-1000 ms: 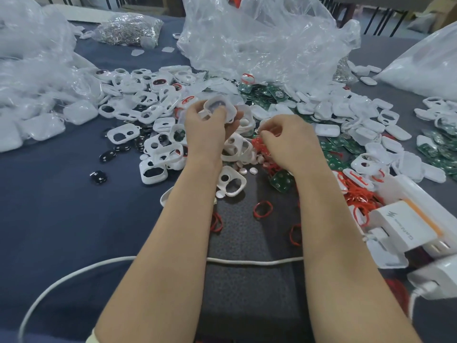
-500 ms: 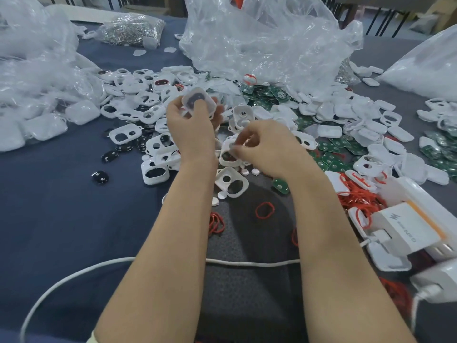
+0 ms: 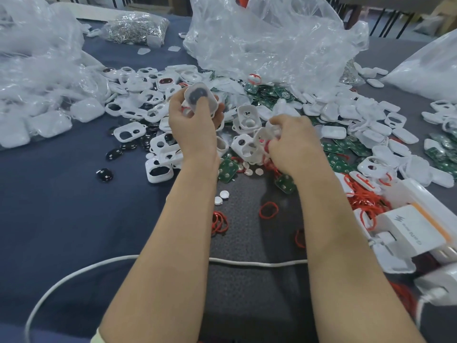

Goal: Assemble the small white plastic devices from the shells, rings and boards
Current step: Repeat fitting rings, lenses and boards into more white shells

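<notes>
- A white cable [image 3: 247,263] crosses the bench [image 3: 61,206] at 6 o'clock, passing under both forearms.
- Loose red rings [image 3: 268,209] lie on the grey mat [image 3: 247,238] between the forearms. More are heaped at 4 o'clock, beside a white charger box [image 3: 415,231].
- Green boards [image 3: 226,169] lie at 6 o'clock of the hands.
- The right hand [image 3: 294,142] has its fingers curled round a frame shell [image 3: 259,138]. A held ring [image 3: 266,145], red, shows at the fingertips.
- The left hand [image 3: 195,122], at 10 o'clock of the right hand, pinches a closed shell [image 3: 200,97]. The thumb presses on its face, and a dark part shows through.
- The shell heap [image 3: 138,115] spreads from 9 to 3 o'clock.
- A clear plastic bag [image 3: 272,38] stands at 12 o'clock.
</notes>
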